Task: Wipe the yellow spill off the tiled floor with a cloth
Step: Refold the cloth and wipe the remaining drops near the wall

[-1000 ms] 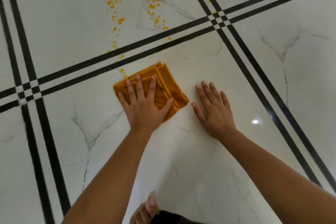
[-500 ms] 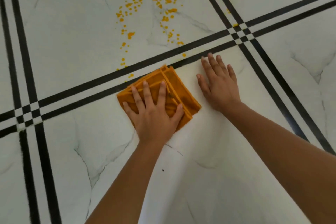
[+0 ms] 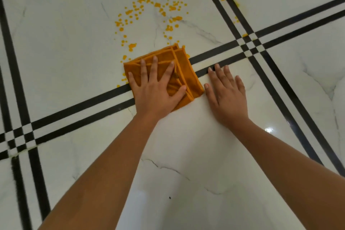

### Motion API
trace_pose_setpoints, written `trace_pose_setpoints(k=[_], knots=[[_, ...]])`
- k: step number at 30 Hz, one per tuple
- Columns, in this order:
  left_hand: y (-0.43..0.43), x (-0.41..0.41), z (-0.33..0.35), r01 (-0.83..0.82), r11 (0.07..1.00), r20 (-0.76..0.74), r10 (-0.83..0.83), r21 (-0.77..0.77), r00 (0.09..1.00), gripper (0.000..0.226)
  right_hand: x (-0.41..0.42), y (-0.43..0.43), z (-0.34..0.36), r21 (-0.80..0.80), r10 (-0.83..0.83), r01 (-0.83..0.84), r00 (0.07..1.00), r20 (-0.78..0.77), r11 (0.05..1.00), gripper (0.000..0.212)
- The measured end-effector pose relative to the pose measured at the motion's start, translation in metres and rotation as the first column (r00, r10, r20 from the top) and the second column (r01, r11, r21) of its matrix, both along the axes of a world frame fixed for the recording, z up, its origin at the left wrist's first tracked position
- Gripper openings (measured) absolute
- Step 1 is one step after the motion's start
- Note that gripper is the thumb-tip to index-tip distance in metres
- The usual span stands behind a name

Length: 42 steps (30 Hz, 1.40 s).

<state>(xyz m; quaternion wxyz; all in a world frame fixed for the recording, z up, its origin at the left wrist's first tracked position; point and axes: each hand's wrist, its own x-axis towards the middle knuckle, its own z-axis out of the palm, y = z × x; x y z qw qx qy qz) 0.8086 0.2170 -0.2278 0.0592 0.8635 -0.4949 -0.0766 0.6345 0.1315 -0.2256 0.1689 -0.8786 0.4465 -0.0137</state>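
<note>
Left hand point(image 3: 156, 87) first: flat, fingers spread, palm pressing down on the folded orange cloth point(image 3: 183, 73), not gripping it, just pinning and pushing. Since a second ago the cloth has slid forward under that hand, from the plain tile on my side of the double black strip point(image 3: 74, 110) to lying across both lines, its far corner now over the next tile. That puts its leading edge at the near fringe of the yellow spill point(image 3: 155, 3); a few drops sit touching or just beside the cloth's left and far edges, ahead of the fingertips. I read this as the first real contact: the bulk of the spill, a loose arc of drops, is still ahead of the left hand and unwiped, with strays further right on the far strips. Right hand point(image 3: 226, 95): open, fingers slightly apart, empty, planted flat on the floor point(image 3: 186, 155) just beside the cloth's right edge, fingertips on the nearer black line; it has shifted forward too, as a brace I judge. Containers: none in view, no bucket or bowl.
</note>
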Motion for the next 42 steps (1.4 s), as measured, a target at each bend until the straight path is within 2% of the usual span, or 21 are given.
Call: trace_pose_setpoints(k=[2, 4, 6, 10, 12, 13, 15, 17, 21, 23, 26, 28, 31, 32, 35, 36, 40, 42], knots=[[0.006, 0.002, 0.005, -0.058, 0.989, -0.190, 0.031, -0.138, 0.981, 0.069, 0.001, 0.000, 0.003, 0.013, -0.011, 0.011, 1.000, 0.008, 1.000, 0.061], [0.011, 0.011, 0.012, -0.172, 0.937, -0.346, 0.059, -0.305, 0.936, 0.056, 0.008, 0.004, 0.010, 0.055, -0.057, 0.053, 0.997, 0.059, 0.997, 0.063], [0.024, 0.022, 0.014, -0.230, 0.903, -0.314, 0.114, -0.363, 0.943, 0.048, 0.019, 0.015, 0.019, 0.035, -0.033, 0.029, 0.990, 0.138, 0.999, 0.063], [0.042, 0.054, 0.008, -0.285, 0.933, -0.194, 0.244, -0.220, 0.950, 0.046, 0.061, 0.032, 0.027, -0.050, 0.103, -0.094, 0.963, 0.247, 0.994, 0.055], [0.063, 0.092, 0.017, -0.353, 0.919, -0.152, 0.329, -0.177, 0.932, 0.047, 0.111, 0.047, 0.036, 0.044, 0.195, -0.204, 0.968, 0.160, 0.978, 0.056], [0.062, 0.095, 0.017, -0.336, 0.931, -0.124, 0.320, -0.144, 0.939, 0.048, 0.118, 0.045, 0.034, 0.093, 0.207, -0.214, 0.975, 0.081, 0.972, 0.060], [0.065, 0.094, 0.015, -0.269, 0.960, -0.069, 0.264, -0.074, 0.962, 0.051, 0.121, 0.037, 0.021, 0.071, 0.243, -0.238, 0.968, -0.065, 0.969, 0.064], [0.077, 0.103, 0.009, -0.236, 0.972, -0.023, 0.235, -0.026, 0.972, 0.054, 0.132, 0.037, 0.010, 0.031, 0.230, -0.228, 0.964, -0.136, 0.973, 0.063], [0.085, 0.110, -0.001, -0.214, 0.977, 0.017, 0.214, 0.005, 0.977, 0.060, 0.163, 0.038, 0.007, 0.015, 0.083, -0.081, 0.986, -0.142, 0.997, 0.060], [0.084, 0.110, -0.003, -0.219, 0.976, 0.005, 0.219, -0.008, 0.976, 0.059, 0.163, 0.047, 0.008, 0.007, 0.176, -0.177, 0.971, -0.161, 0.984, 0.055], [0.085, 0.111, -0.004, -0.216, 0.976, -0.005, 0.216, -0.027, 0.976, 0.061, 0.125, 0.046, 0.009, -0.038, 0.408, -0.426, 0.885, -0.222, 0.904, 0.051], [0.085, 0.111, -0.004, -0.214, 0.976, 0.017, 0.215, -0.023, 0.977, 0.062, 0.126, 0.028, 0.010, -0.027, 0.345, -0.360, 0.911, -0.227, 0.933, 0.050], [0.084, 0.110, -0.003, -0.206, 0.979, 0.004, 0.206, 0.002, 0.979, 0.062, 0.177, 0.033, 0.009, 0.006, 0.083, -0.084, 0.977, -0.194, 0.996, 0.052], [0.083, 0.110, -0.003, -0.200, 0.980, 0.000, 0.200, 0.003, 0.980, 0.061, 0.187, 0.048, 0.007, -0.012, 0.082, -0.086, 0.981, -0.174, 0.996, 0.052], [0.083, 0.112, -0.001, -0.204, 0.979, -0.013, 0.204, -0.002, 0.979, 0.061, 0.178, 0.073, 0.003, -0.071, 0.281, -0.294, 0.948, -0.152, 0.953, 0.052], [0.084, 0.111, -0.001, -0.198, 0.980, -0.019, 0.198, 0.001, 0.980, 0.061, 0.171, 0.068, 0.003, -0.067, 0.301, -0.315, 0.940, -0.158, 0.947, 0.052], [0.095, 0.112, -0.001, -0.149, 0.989, -0.013, 0.149, -0.020, 0.989, 0.061, 0.198, 0.058, 0.005, -0.020, 0.114, -0.118, 0.983, -0.141, 0.993, 0.051], [0.102, 0.110, -0.002, -0.130, 0.991, -0.026, 0.129, -0.026, 0.991, 0.062, 0.197, 0.077, 0.003, -0.034, 0.176, -0.180, 0.980, -0.097, 0.983, 0.051]])
